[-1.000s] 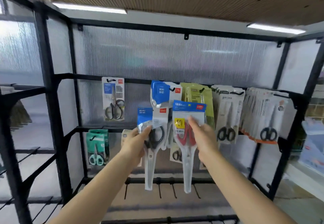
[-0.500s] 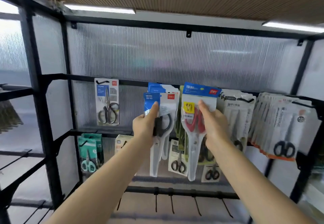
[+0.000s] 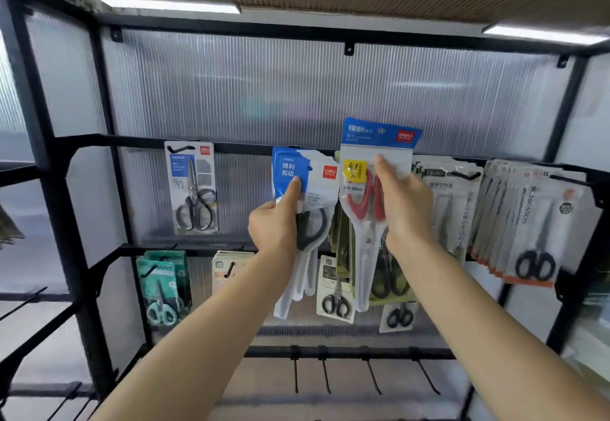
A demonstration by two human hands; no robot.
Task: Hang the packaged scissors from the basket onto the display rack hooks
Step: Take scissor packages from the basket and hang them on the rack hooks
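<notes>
Holding two packs upright, I see my right hand (image 3: 404,204) pinching the red-handled scissors pack (image 3: 373,189), long axis vertical, its header at twelve o'clock above the rack bar (image 3: 231,147). My left hand (image 3: 275,226) pinches the black-handled scissors pack (image 3: 305,189), lower, at nine o'clock.

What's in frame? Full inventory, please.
black-handled scissors pack: one, blue-white card, left hand, against the hanging stack on the top rail
red-handled scissors pack: one, blue top, right hand, raised above the rail
single pack: one, black handles, top rail left
grey packs: stack, top rail right
teal packs: stack, lower rail left
small packs: several, black handles, lower rail middle
empty hooks: four, black, bottom rail
rack frame: black, ribbed panel behind
left hand: grips pack
right hand: grips pack
</notes>
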